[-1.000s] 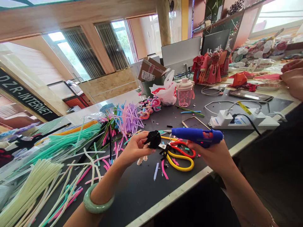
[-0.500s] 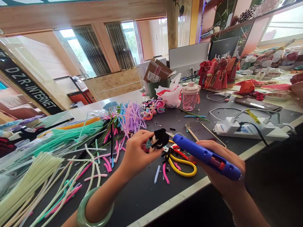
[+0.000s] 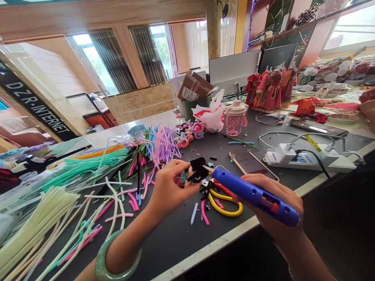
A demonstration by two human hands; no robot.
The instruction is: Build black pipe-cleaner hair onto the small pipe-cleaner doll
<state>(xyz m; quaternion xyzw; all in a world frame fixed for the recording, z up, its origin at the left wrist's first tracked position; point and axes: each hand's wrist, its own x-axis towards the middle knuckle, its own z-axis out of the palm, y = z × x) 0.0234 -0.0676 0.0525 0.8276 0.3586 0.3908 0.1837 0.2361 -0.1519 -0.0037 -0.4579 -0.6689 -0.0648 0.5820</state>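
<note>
Between the thumb and fingers of my left hand (image 3: 168, 187) is a small doll (image 3: 197, 171) with black fuzzy hair and a pale face, its lower part hidden by the fingers. My right hand (image 3: 272, 199) is wrapped around a blue hot glue gun (image 3: 252, 193). The gun's nozzle points left and meets, or nearly meets, the doll's black hair. Below the two hands lie scissors with yellow handles (image 3: 227, 212) and a red-handled tool (image 3: 224, 187), partly covered. Pink and pale blue fuzzy stem pieces (image 3: 204, 212) are scattered near them.
Bundles of cream (image 3: 43, 218), teal (image 3: 96, 166) and purple fuzzy stems (image 3: 165, 144) cover the left side. Behind stand a pink cup (image 3: 234, 121) and a plastic bag (image 3: 212, 115). A white power strip (image 3: 310, 158) with cables lies right, beside a phone (image 3: 249, 162).
The glue gun has shifted slightly left and down, its nozzle now lower against the doll's hair. My left hand has barely moved, still pinching the doll.
</note>
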